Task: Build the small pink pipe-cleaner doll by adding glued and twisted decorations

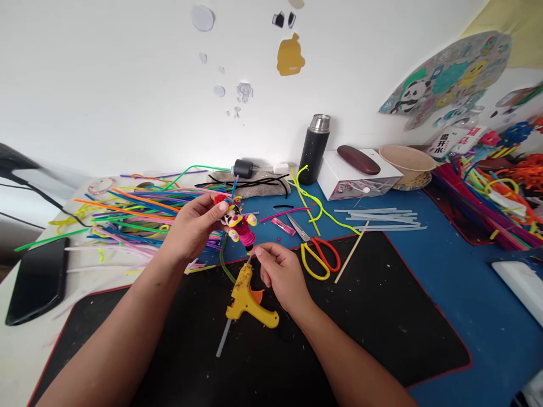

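Note:
My left hand (197,223) is closed around the head of a small pipe-cleaner doll (242,230), pinching it between thumb and fingers. The doll has a red-and-yellow head, a pink wrapped body and a black lower end, and it tilts down to the right. At that lower end my right hand (280,271) is pinched, fingertips close against a small yellow bit; what they grip is too small to make out. Just below the doll, a yellow glue gun (246,302) lies on the black mat (360,339), its nozzle near my right fingertips and a glue stick protruding behind.
Scissors (316,257), a wooden stick (351,252) and clear glue sticks (382,217) lie to the right. Loose pipe cleaners (127,212) spread at left beside a black phone (38,282). A black flask (314,150) and a white box (360,175) stand by the wall.

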Demonstrator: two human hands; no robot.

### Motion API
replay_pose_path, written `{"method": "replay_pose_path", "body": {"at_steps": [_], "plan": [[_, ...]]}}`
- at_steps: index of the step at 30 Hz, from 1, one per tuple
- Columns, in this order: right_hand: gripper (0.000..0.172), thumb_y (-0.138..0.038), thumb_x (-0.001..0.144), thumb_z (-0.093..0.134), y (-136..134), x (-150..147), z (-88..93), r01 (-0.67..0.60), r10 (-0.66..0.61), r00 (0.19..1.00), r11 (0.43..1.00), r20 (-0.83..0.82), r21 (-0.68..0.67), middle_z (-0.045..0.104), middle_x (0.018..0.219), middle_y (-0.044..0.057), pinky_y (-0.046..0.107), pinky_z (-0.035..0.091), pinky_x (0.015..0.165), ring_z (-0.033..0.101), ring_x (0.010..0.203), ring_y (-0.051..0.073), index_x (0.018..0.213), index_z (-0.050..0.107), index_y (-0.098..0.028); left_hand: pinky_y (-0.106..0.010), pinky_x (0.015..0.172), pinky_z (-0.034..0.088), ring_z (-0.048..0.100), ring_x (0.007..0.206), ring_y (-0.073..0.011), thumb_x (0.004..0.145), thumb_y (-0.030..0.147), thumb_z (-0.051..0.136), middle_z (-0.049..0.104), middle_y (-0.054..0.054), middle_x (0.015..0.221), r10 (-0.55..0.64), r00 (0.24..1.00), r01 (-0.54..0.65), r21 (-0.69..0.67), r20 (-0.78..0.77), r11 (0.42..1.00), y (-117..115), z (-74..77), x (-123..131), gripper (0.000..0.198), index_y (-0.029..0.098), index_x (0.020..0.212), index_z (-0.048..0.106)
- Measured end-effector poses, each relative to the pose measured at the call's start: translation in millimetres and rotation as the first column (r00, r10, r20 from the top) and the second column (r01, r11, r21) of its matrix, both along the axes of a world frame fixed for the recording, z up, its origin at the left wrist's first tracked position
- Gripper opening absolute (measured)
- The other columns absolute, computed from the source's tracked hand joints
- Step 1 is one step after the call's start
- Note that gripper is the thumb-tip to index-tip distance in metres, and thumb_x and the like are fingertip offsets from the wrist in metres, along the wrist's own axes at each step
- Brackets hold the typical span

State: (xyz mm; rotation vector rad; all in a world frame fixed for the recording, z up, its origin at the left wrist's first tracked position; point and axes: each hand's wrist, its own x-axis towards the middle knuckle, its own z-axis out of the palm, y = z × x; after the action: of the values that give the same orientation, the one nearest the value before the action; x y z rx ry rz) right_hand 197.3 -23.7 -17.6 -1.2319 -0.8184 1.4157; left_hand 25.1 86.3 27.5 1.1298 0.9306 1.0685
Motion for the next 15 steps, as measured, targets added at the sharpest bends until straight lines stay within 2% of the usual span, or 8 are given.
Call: {"method": "replay_pose_path", "body": {"at_steps": [3,10,15], "plan": [[0.032,-0.048,0.089,0.070,0,0,-2.1,0.006,-0.006,1.000,1.000,-0.004,0.004,0.043,0.042,-0.009,0.024,0.029,0.045,0.036,0.039,0.009,0.095,0.076,-0.018,-0.021,0.055,0.055,0.061,0.071,-0.0154,0.070,0.048,0.094,0.065,-0.002,0.082,0.014,1.000,-0.014,-0.002,0.008,1.000,1,0.1,-1,0.038,0.019,0.086,0.076],[0.037,-0.051,0.088,0.074,-1,-2,-4.6,0.004,-0.003,0.998,1.000,-0.057,0.009,0.042,0.040,-0.010,0.024,0.028,0.044,0.034,0.038,0.009,0.098,0.076,-0.016,-0.022,0.059,0.056,0.062,0.069,-0.0143,0.076,0.048,0.090,0.067,-0.001,0.081,-0.036,0.999,0.036,0.009,-0.016,0.999,2,-9.7,-4,0.035,0.019,0.087,0.074],[0.039,-0.050,0.088,0.073,-1,-2,-7.9,0.007,-0.005,0.997,1.000,-0.073,0.018,0.043,0.040,-0.010,0.024,0.029,0.045,0.034,0.039,0.009,0.101,0.077,-0.014,-0.023,0.059,0.054,0.061,0.069,-0.0149,0.073,0.049,0.092,0.066,-0.001,0.078,-0.003,1.000,0.004,0.003,-0.029,1.000,2,-10.3,-2,0.039,0.018,0.086,0.074]]}}
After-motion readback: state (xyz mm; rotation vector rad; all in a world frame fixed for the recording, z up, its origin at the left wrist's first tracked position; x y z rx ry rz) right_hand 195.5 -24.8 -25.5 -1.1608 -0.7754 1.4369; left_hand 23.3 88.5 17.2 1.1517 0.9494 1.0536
